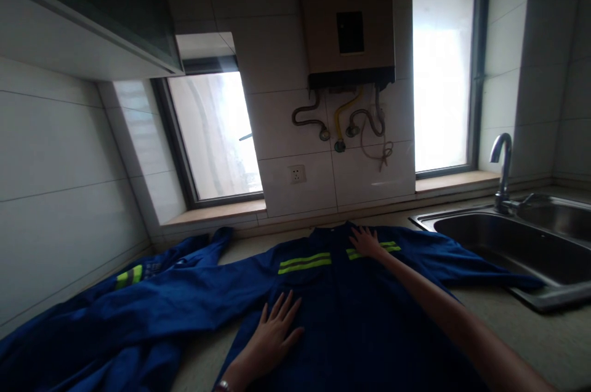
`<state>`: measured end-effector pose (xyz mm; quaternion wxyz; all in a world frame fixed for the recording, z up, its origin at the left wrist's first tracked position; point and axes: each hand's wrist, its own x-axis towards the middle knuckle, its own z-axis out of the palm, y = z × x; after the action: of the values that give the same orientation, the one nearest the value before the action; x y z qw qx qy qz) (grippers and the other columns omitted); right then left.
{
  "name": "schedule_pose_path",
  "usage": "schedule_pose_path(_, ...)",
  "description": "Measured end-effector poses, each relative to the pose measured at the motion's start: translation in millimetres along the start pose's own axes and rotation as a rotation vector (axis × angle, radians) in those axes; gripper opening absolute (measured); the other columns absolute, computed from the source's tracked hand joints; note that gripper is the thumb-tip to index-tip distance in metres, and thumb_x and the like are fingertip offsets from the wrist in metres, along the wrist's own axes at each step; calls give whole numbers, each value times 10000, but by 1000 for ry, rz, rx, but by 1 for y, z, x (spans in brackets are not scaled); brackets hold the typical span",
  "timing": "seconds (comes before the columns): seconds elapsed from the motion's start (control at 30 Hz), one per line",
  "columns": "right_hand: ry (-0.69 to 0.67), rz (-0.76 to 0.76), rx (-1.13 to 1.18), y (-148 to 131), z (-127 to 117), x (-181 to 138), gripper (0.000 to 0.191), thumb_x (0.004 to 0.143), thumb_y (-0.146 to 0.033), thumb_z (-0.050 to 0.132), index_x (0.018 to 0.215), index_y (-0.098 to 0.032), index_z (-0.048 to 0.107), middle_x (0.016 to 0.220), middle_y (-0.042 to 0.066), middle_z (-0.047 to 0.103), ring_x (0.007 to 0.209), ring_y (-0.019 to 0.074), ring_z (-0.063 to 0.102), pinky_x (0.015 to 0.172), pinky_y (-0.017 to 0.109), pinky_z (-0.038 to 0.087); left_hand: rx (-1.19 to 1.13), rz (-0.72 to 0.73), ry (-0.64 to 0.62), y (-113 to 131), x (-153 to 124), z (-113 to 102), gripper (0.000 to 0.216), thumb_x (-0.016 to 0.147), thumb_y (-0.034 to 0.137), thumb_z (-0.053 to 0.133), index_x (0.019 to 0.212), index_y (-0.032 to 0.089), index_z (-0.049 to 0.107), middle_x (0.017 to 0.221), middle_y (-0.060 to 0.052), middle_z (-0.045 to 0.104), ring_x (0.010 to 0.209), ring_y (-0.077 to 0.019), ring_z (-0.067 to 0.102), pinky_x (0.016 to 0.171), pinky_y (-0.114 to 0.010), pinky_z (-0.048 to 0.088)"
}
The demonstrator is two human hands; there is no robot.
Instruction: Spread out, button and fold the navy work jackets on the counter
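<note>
A dark blue work jacket (351, 318) with yellow-green reflective strips across the chest lies spread out on the counter, its collar toward the wall. My left hand (277, 330) rests on the left side of its front, below the strip, fingers spread. Up near the collar, my right hand (365, 242) lies flat on the cloth beside the other strip, its fingers stretched out. The left sleeve reaches across the counter, and the right sleeve extends over the sink's edge. More blue cloth (129, 275) with a reflective band lies bunched at the left.
On the right is a steel sink (418, 220) with a curved faucet (503, 164). A water heater (348, 10) with pipes hangs on the tiled wall above a socket (298, 174). A cabinet (92, 10) juts out at the upper left. Two windows flank the heater.
</note>
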<state>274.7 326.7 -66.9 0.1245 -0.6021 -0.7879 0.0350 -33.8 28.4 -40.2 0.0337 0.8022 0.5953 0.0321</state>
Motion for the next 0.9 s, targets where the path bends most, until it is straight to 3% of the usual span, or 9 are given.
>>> schedule_pose_path(0.17,-62,29,-40,30,-21,-42,660,879,-653,219,1460,-341,228,1539,95,117,1352,457,111,976,701,52,-39,3,20,-1,3,3,587,917,580,253,1447,327,224,1536,-37,168,1409,-275,100,1139,-544,148)
schedule_pose_path(0.33,-164,194,-11,62,-30,-68,737,818,-748,194,1458,-383,200,1544,102,83,1326,520,100,882,779,32,-5,-32,189,-17,43,2,536,944,485,260,1381,219,420,1514,-70,272,1409,-254,149,1144,-418,239)
schedule_pose_path(0.43,-174,236,31,64,-27,-72,733,804,-770,163,1446,-419,207,1545,91,86,1336,514,69,874,784,12,97,-182,242,-37,78,1,524,929,449,317,1396,224,397,1524,-91,240,1404,-330,121,1128,-536,185)
schedule_pose_path(0.53,-142,227,54,62,-23,-68,723,805,-772,148,1437,-430,228,1546,83,85,1344,504,49,890,773,-15,71,-343,120,-55,102,2,572,902,518,316,1436,315,284,1542,-93,165,1381,-428,97,1008,-729,156)
schedule_pose_path(0.6,-122,216,57,62,-21,-63,711,814,-763,149,1432,-427,248,1543,87,101,1348,498,52,895,770,-25,10,-382,38,-65,111,4,606,883,592,269,1442,362,225,1548,-94,131,1372,-459,78,933,-791,145)
schedule_pose_path(0.73,-109,204,44,62,-21,-52,675,840,-731,169,1425,-413,284,1540,92,113,1352,486,69,907,763,-17,-37,-383,2,-75,121,9,683,840,688,228,1446,374,196,1552,-108,87,1368,-478,37,902,-815,101)
schedule_pose_path(0.9,-73,196,73,55,-30,-52,615,879,-667,240,1408,-376,351,1533,95,159,1350,464,122,930,751,-1,13,-411,45,-74,129,11,615,879,606,235,1438,352,250,1545,-106,150,1374,-456,99,917,-793,160)
